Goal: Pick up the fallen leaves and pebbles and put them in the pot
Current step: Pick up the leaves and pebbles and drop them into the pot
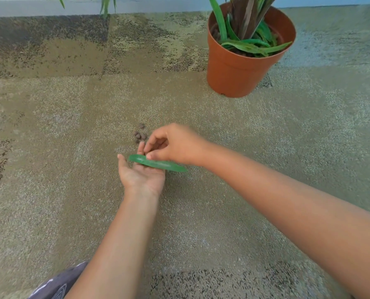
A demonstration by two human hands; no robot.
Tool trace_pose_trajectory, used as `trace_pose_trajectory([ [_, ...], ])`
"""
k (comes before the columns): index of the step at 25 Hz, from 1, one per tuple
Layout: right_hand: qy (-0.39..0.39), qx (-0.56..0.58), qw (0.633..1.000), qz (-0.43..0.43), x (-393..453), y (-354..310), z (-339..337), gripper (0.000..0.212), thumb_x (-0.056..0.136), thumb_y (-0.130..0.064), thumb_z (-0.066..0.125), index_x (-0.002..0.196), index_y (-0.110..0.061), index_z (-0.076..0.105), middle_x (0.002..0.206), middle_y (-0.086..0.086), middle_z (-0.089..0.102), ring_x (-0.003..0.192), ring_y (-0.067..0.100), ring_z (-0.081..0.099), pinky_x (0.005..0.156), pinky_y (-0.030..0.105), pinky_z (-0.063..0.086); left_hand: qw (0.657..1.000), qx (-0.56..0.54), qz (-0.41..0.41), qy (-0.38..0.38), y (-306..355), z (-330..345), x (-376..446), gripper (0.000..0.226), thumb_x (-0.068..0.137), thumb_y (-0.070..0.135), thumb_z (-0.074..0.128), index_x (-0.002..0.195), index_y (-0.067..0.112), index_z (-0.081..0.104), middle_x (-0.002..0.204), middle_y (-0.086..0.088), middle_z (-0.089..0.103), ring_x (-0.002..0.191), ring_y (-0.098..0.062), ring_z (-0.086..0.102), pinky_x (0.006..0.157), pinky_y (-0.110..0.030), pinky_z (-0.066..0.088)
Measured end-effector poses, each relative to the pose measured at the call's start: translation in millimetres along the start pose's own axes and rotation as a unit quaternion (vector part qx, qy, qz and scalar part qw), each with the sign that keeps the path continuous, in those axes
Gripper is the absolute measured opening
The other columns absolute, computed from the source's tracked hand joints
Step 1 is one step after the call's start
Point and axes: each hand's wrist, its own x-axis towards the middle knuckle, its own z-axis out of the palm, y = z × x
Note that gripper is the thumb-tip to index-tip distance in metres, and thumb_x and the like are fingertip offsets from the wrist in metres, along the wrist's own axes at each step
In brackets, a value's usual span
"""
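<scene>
My left hand (pixel 140 179) lies palm up low over the carpet, fingers spread. A long green leaf (pixel 158 164) rests across its palm and sticks out to the right. My right hand (pixel 176 145) hovers just above, its fingertips pinched together over the left fingers and its thumb touching the leaf. Anything held in that pinch is hidden. A few brown pebbles (pixel 140 134) lie on the carpet just beyond both hands. The orange pot (pixel 233 70) stands at the far right with a green plant and several loose leaves in it.
Mottled beige and brown carpet (pixel 71 126) covers the floor all around. A pale wall base runs along the far edge. Leaves of another plant (pixel 106 5) hang in at the top left. My dark-clothed knee (pixel 58 285) shows at the bottom left.
</scene>
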Motion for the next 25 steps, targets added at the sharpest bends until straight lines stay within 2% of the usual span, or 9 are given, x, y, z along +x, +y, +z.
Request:
trace_pose_trajectory([
  [2,-0.001,0.005,1.0,-0.007,-3,0,1,0.016,0.078,-0.019,0.073,0.093,-0.02,0.071,0.088,-0.009,0.07,0.075,0.0,0.061,0.075,0.018,0.051,1.0,-0.001,-0.002,0.007,2,2,0,0.041,0.096,0.039,0.036,0.097,0.006,0.061,0.092,-0.011,0.066,0.084,-0.023,0.067,0.086,-0.036,0.053],
  [4,0.069,-0.013,0.997,0.024,2,11,-9,0.018,0.085,-0.015,0.064,0.102,-0.019,0.069,0.1,-0.004,0.069,0.08,0.003,0.06,0.08,0.024,0.053,1.0,0.006,-0.004,0.024,1,3,1,0.036,0.097,0.027,0.033,0.085,0.009,0.061,0.083,-0.006,0.063,0.072,-0.017,0.063,0.073,-0.031,0.054],
  [6,0.102,-0.119,0.986,0.056,8,27,-14,0.026,0.091,-0.011,0.055,0.114,-0.017,0.064,0.116,0.002,0.064,0.092,0.009,0.06,0.091,0.029,0.05,0.999,0.011,-0.006,0.035,1,3,0,0.038,0.098,0.024,0.029,0.079,0.01,0.06,0.076,-0.003,0.06,0.066,-0.014,0.059,0.063,-0.029,0.05],
  [9,0.028,-0.263,0.963,0.055,13,45,-4,0.038,0.092,-0.011,0.052,0.13,-0.018,0.052,0.134,0.006,0.052,0.12,0.022,0.049,0.104,0.038,0.041,0.999,0.01,-0.005,0.043,1,-2,-1,0.04,0.098,0.024,0.027,0.077,0.011,0.058,0.074,-0.003,0.059,0.065,-0.014,0.057,0.061,-0.029,0.049],
  [14,0.042,-0.321,0.946,-0.018,17,45,14,0.048,0.089,-0.01,0.057,0.134,-0.021,0.046,0.131,0.004,0.052,0.124,0.023,0.042,0.101,0.04,0.043,0.998,0.012,0.003,0.056,0,-12,-4,0.041,0.098,0.024,0.027,0.076,0.01,0.059,0.073,-0.005,0.06,0.067,-0.015,0.058,0.065,-0.03,0.05],
  [18,0.062,-0.35,0.934,-0.043,22,42,21,0.034,0.088,-0.001,0.055,0.119,-0.014,0.058,0.114,0.004,0.057,0.109,0.021,0.05,0.085,0.034,0.051,0.998,0.018,0.008,0.054,-1,-14,-5,0.043,0.097,0.025,0.029,0.072,0.01,0.059,0.067,-0.006,0.065,0.071,-0.016,0.062,0.07,-0.031,0.051],
  [21,0.076,-0.284,0.956,0.006,20,46,14,0.019,0.088,-0.006,0.057,0.105,-0.013,0.064,0.105,0.004,0.061,0.098,0.02,0.058,0.083,0.032,0.052,0.999,0.011,0.01,0.047,-1,-12,-4,0.043,0.097,0.024,0.03,0.071,0.008,0.06,0.057,-0.007,0.067,0.071,-0.017,0.063,0.071,-0.031,0.053],
  [23,0.107,-0.159,0.979,0.071,15,46,6,0.012,0.087,-0.014,0.061,0.098,-0.015,0.066,0.1,0.001,0.064,0.089,0.015,0.06,0.082,0.032,0.053,0.999,0.008,0.011,0.046,-1,-11,-4,0.042,0.097,0.024,0.03,0.071,0.008,0.06,0.061,-0.008,0.067,0.072,-0.017,0.064,0.073,-0.032,0.053],
  [25,0.14,-0.055,0.984,0.095,9,40,2,0.011,0.084,-0.018,0.066,0.095,-0.017,0.067,0.09,-0.004,0.064,0.081,0.01,0.059,0.08,0.029,0.054,0.999,0.005,0.013,0.044,0,-10,-3,0.042,0.097,0.024,0.03,0.072,0.007,0.06,0.065,-0.008,0.066,0.074,-0.017,0.064,0.074,-0.032,0.053],
])
